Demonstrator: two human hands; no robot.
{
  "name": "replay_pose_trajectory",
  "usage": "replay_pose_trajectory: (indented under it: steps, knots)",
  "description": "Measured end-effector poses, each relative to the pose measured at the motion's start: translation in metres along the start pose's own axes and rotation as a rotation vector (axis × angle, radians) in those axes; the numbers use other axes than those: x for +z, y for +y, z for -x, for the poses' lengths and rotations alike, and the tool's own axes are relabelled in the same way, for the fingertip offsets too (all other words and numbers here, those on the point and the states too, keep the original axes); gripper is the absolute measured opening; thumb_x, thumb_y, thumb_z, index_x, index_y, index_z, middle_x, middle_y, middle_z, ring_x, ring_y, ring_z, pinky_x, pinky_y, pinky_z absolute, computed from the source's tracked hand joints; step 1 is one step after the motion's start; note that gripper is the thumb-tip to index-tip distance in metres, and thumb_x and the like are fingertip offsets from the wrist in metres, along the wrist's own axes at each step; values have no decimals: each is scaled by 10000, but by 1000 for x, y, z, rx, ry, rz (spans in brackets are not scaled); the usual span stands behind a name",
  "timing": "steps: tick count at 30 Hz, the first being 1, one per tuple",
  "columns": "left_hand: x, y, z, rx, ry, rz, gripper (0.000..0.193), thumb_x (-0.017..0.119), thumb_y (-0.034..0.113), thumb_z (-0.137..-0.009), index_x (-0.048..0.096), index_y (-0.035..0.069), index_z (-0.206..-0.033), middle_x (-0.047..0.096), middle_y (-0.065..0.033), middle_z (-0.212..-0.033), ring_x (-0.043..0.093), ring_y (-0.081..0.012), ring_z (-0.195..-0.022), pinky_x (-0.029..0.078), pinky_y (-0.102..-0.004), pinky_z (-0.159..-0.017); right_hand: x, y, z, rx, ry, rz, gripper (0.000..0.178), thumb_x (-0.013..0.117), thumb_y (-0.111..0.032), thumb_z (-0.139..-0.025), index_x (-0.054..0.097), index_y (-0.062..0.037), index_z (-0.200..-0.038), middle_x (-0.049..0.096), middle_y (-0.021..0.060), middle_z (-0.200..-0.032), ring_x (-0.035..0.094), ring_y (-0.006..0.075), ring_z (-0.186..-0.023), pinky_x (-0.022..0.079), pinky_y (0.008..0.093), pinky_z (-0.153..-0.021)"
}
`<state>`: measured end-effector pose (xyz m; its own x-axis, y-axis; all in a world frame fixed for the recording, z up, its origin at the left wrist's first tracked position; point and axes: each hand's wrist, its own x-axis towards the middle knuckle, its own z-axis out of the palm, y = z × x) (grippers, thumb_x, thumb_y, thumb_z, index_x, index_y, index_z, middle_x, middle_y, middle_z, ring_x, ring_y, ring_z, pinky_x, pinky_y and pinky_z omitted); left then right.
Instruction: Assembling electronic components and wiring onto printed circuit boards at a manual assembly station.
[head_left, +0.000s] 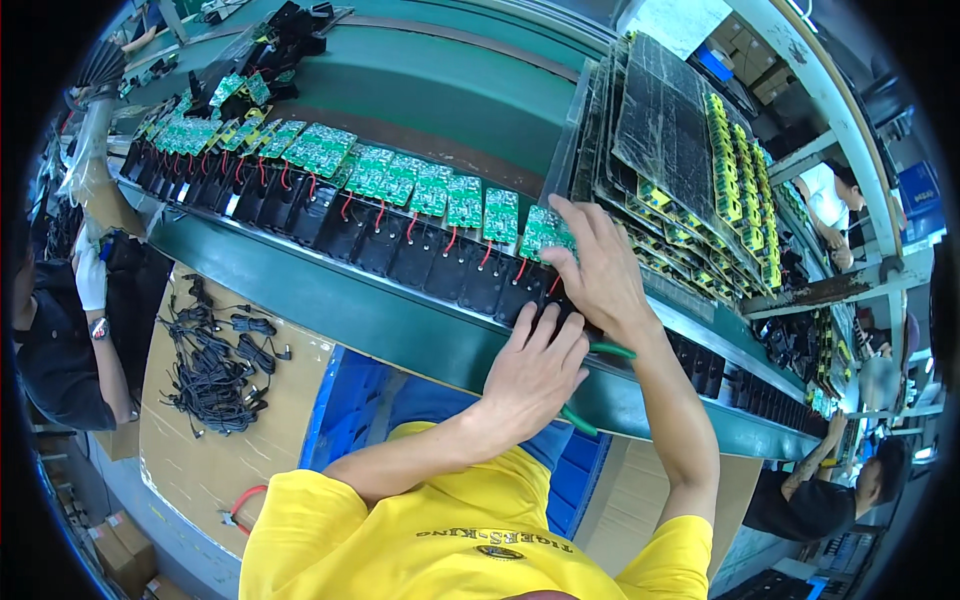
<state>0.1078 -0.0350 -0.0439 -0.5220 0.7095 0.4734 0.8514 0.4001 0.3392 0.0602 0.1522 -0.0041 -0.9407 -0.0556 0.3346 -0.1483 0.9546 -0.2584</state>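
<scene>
My right hand (603, 262) is over the row, thumb and forefinger on opposite edges of a green circuit board (545, 234). A red wire (555, 285) runs down there toward the black casings. My left hand (535, 368) is just nearer, its fingers apart and fingertips at a black plastic casing (520, 300). Green handles (612, 350) of a hand tool stick out beside my left palm; the tool's head is hidden, and whether the palm grips it does not show. Leftward, the casings line up side by side, each with a circuit board (432, 190) behind it on a red wire.
Stacked black sheets (670, 120) with yellow-edged parts stand right of the row. Black cables (215, 350) lie on cardboard at lower left, near a blue crate (345, 400). A gloved co-worker's hand (90, 275) is at far left; another person (825, 490) sits at right.
</scene>
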Motion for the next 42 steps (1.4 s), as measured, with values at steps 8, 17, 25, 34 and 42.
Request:
replay_pose_trajectory:
  steps: [8, 17, 25, 34, 42]
  knots:
    - [20, -8, 14, -27, 131, 170, 466, 770, 306, -1005, 629, 29, -1352, 589, -155, -1509, 549, -393, -1448, 353, -565, -1317, 3, -14, -25, -80, -44, 100, 770, 698, -593, -1058, 551, -134, -1658, 637, 147, -1508, 689, 423, -1266, 551, 516, -1066]
    - [16, -14, 13, 7, 148, 230, 483, 765, 323, -1017, 622, 36, -1379, 586, -149, -1534, 538, -376, -1479, 326, -561, -1339, -6, -10, -22, -38, -96, 76, 869, 749, -650, -1000, 543, -136, -1670, 645, 126, -1494, 693, 389, -1265, 568, 485, -1041]
    - [16, -19, 19, 5, 150, 355, 455, 742, 324, -1044, 649, 0, -1350, 605, -190, -1524, 544, -388, -1488, 305, -559, -1366, 9, -23, -18, -48, -86, 134, 817, 770, -616, -1001, 572, -120, -1619, 654, 124, -1440, 697, 371, -1173, 585, 461, -981]
    - [16, -22, 23, 51, 166, 408, 470, 746, 331, -1048, 631, 9, -1371, 600, -185, -1554, 538, -381, -1507, 280, -557, -1391, 17, -22, -22, 36, -103, 112, 748, 800, -580, -996, 624, -114, -1555, 704, 102, -1278, 711, 330, -1047, 594, 437, -912]
    - [0, -15, 37, 47, 288, 539, 405, 767, 354, -1040, 648, 108, -1338, 655, -102, -1503, 592, -318, -1470, 286, -576, -1379, -13, -34, -16, 12, 54, 98, 627, 912, -475, -934, 738, -101, -1406, 727, 80, -1158, 731, 297, -923, 597, 409, -826]
